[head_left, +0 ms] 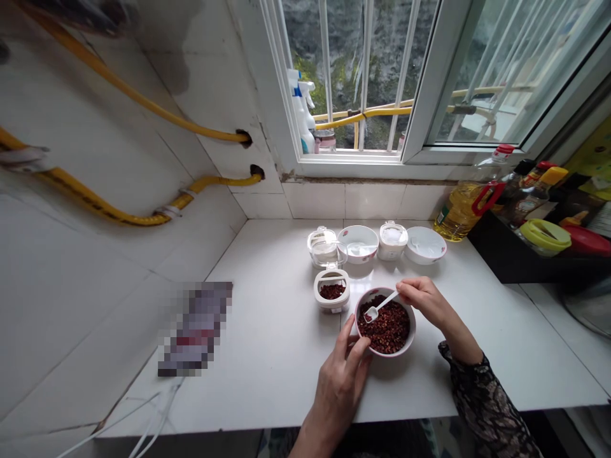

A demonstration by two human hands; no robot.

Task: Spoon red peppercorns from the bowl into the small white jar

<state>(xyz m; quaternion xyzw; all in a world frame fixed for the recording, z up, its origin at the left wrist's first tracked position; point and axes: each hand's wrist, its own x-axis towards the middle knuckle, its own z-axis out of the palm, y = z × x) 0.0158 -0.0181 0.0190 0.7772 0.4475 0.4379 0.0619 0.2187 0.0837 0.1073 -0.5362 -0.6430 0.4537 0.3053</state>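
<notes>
Fingers of the right hand are pinched together on the handle of a small white spoon, whose long axis runs 2 to 8 o'clock, scoop end toward 8 o'clock over the reddish peppercorns in a white bowl. Fingers of the left hand are apart, resting against the bowl's rim at 8 o'clock. The bowl stands on the white tiled surface, with a small lidded jar of the same peppercorns just beside it at 10 o'clock.
</notes>
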